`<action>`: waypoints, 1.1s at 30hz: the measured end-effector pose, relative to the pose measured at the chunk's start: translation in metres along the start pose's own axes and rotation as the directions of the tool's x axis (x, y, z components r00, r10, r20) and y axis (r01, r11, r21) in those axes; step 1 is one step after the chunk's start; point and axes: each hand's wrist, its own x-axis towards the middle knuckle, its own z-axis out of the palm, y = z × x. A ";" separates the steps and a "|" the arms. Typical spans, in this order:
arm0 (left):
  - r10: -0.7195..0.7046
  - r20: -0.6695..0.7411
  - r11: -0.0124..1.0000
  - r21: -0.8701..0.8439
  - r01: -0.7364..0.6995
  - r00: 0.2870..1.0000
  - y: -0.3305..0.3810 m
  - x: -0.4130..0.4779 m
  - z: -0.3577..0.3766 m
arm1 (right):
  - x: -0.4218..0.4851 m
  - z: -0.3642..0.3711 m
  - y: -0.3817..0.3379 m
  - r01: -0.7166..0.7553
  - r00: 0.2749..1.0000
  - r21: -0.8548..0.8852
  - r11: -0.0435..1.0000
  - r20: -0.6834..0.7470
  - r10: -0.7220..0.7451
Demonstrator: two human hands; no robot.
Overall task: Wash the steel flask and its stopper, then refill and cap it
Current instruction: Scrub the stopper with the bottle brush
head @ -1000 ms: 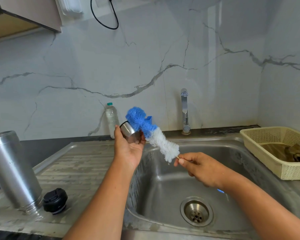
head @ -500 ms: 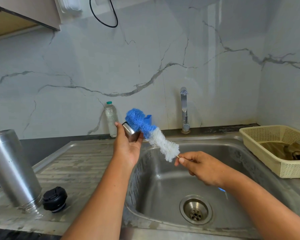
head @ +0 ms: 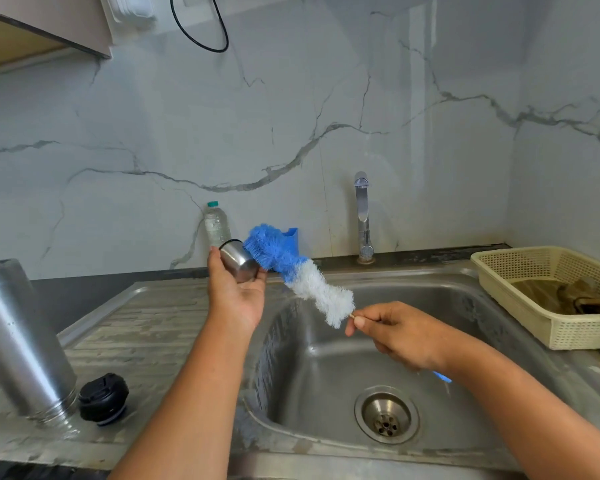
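Left hand (head: 236,296): grips steel cup (head: 238,265)
Right hand (head: 399,332): pinches brush (head: 291,268) handle
Flask (head: 18,341): mouth down, stopper (head: 103,398) beside

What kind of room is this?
Most likely a home kitchen: a steel sink with a tap against a marble-look wall, and a plastic basket beside the sink.

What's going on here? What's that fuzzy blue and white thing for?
Someone is washing up at a steel sink. The left hand holds a small steel cup, and the right hand pinches the handle of a bottle brush, whose blue end is up against the cup. The big steel flask stands on the drainboard with its black stopper beside it. No water is running from the tap.
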 end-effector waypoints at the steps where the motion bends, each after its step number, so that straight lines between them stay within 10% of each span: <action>1: 0.000 0.000 1.000 0.021 0.000 1.000 -0.001 0.000 -0.001 | 0.001 0.003 -0.001 0.000 1.000 -0.003 1.000 -0.002 0.000; 33: 0.013 0.060 0.993 0.112 -0.020 0.998 -0.006 -0.001 0.000 | 0.002 -0.002 0.000 0.027 0.999 -0.040 0.999 -0.020 -0.028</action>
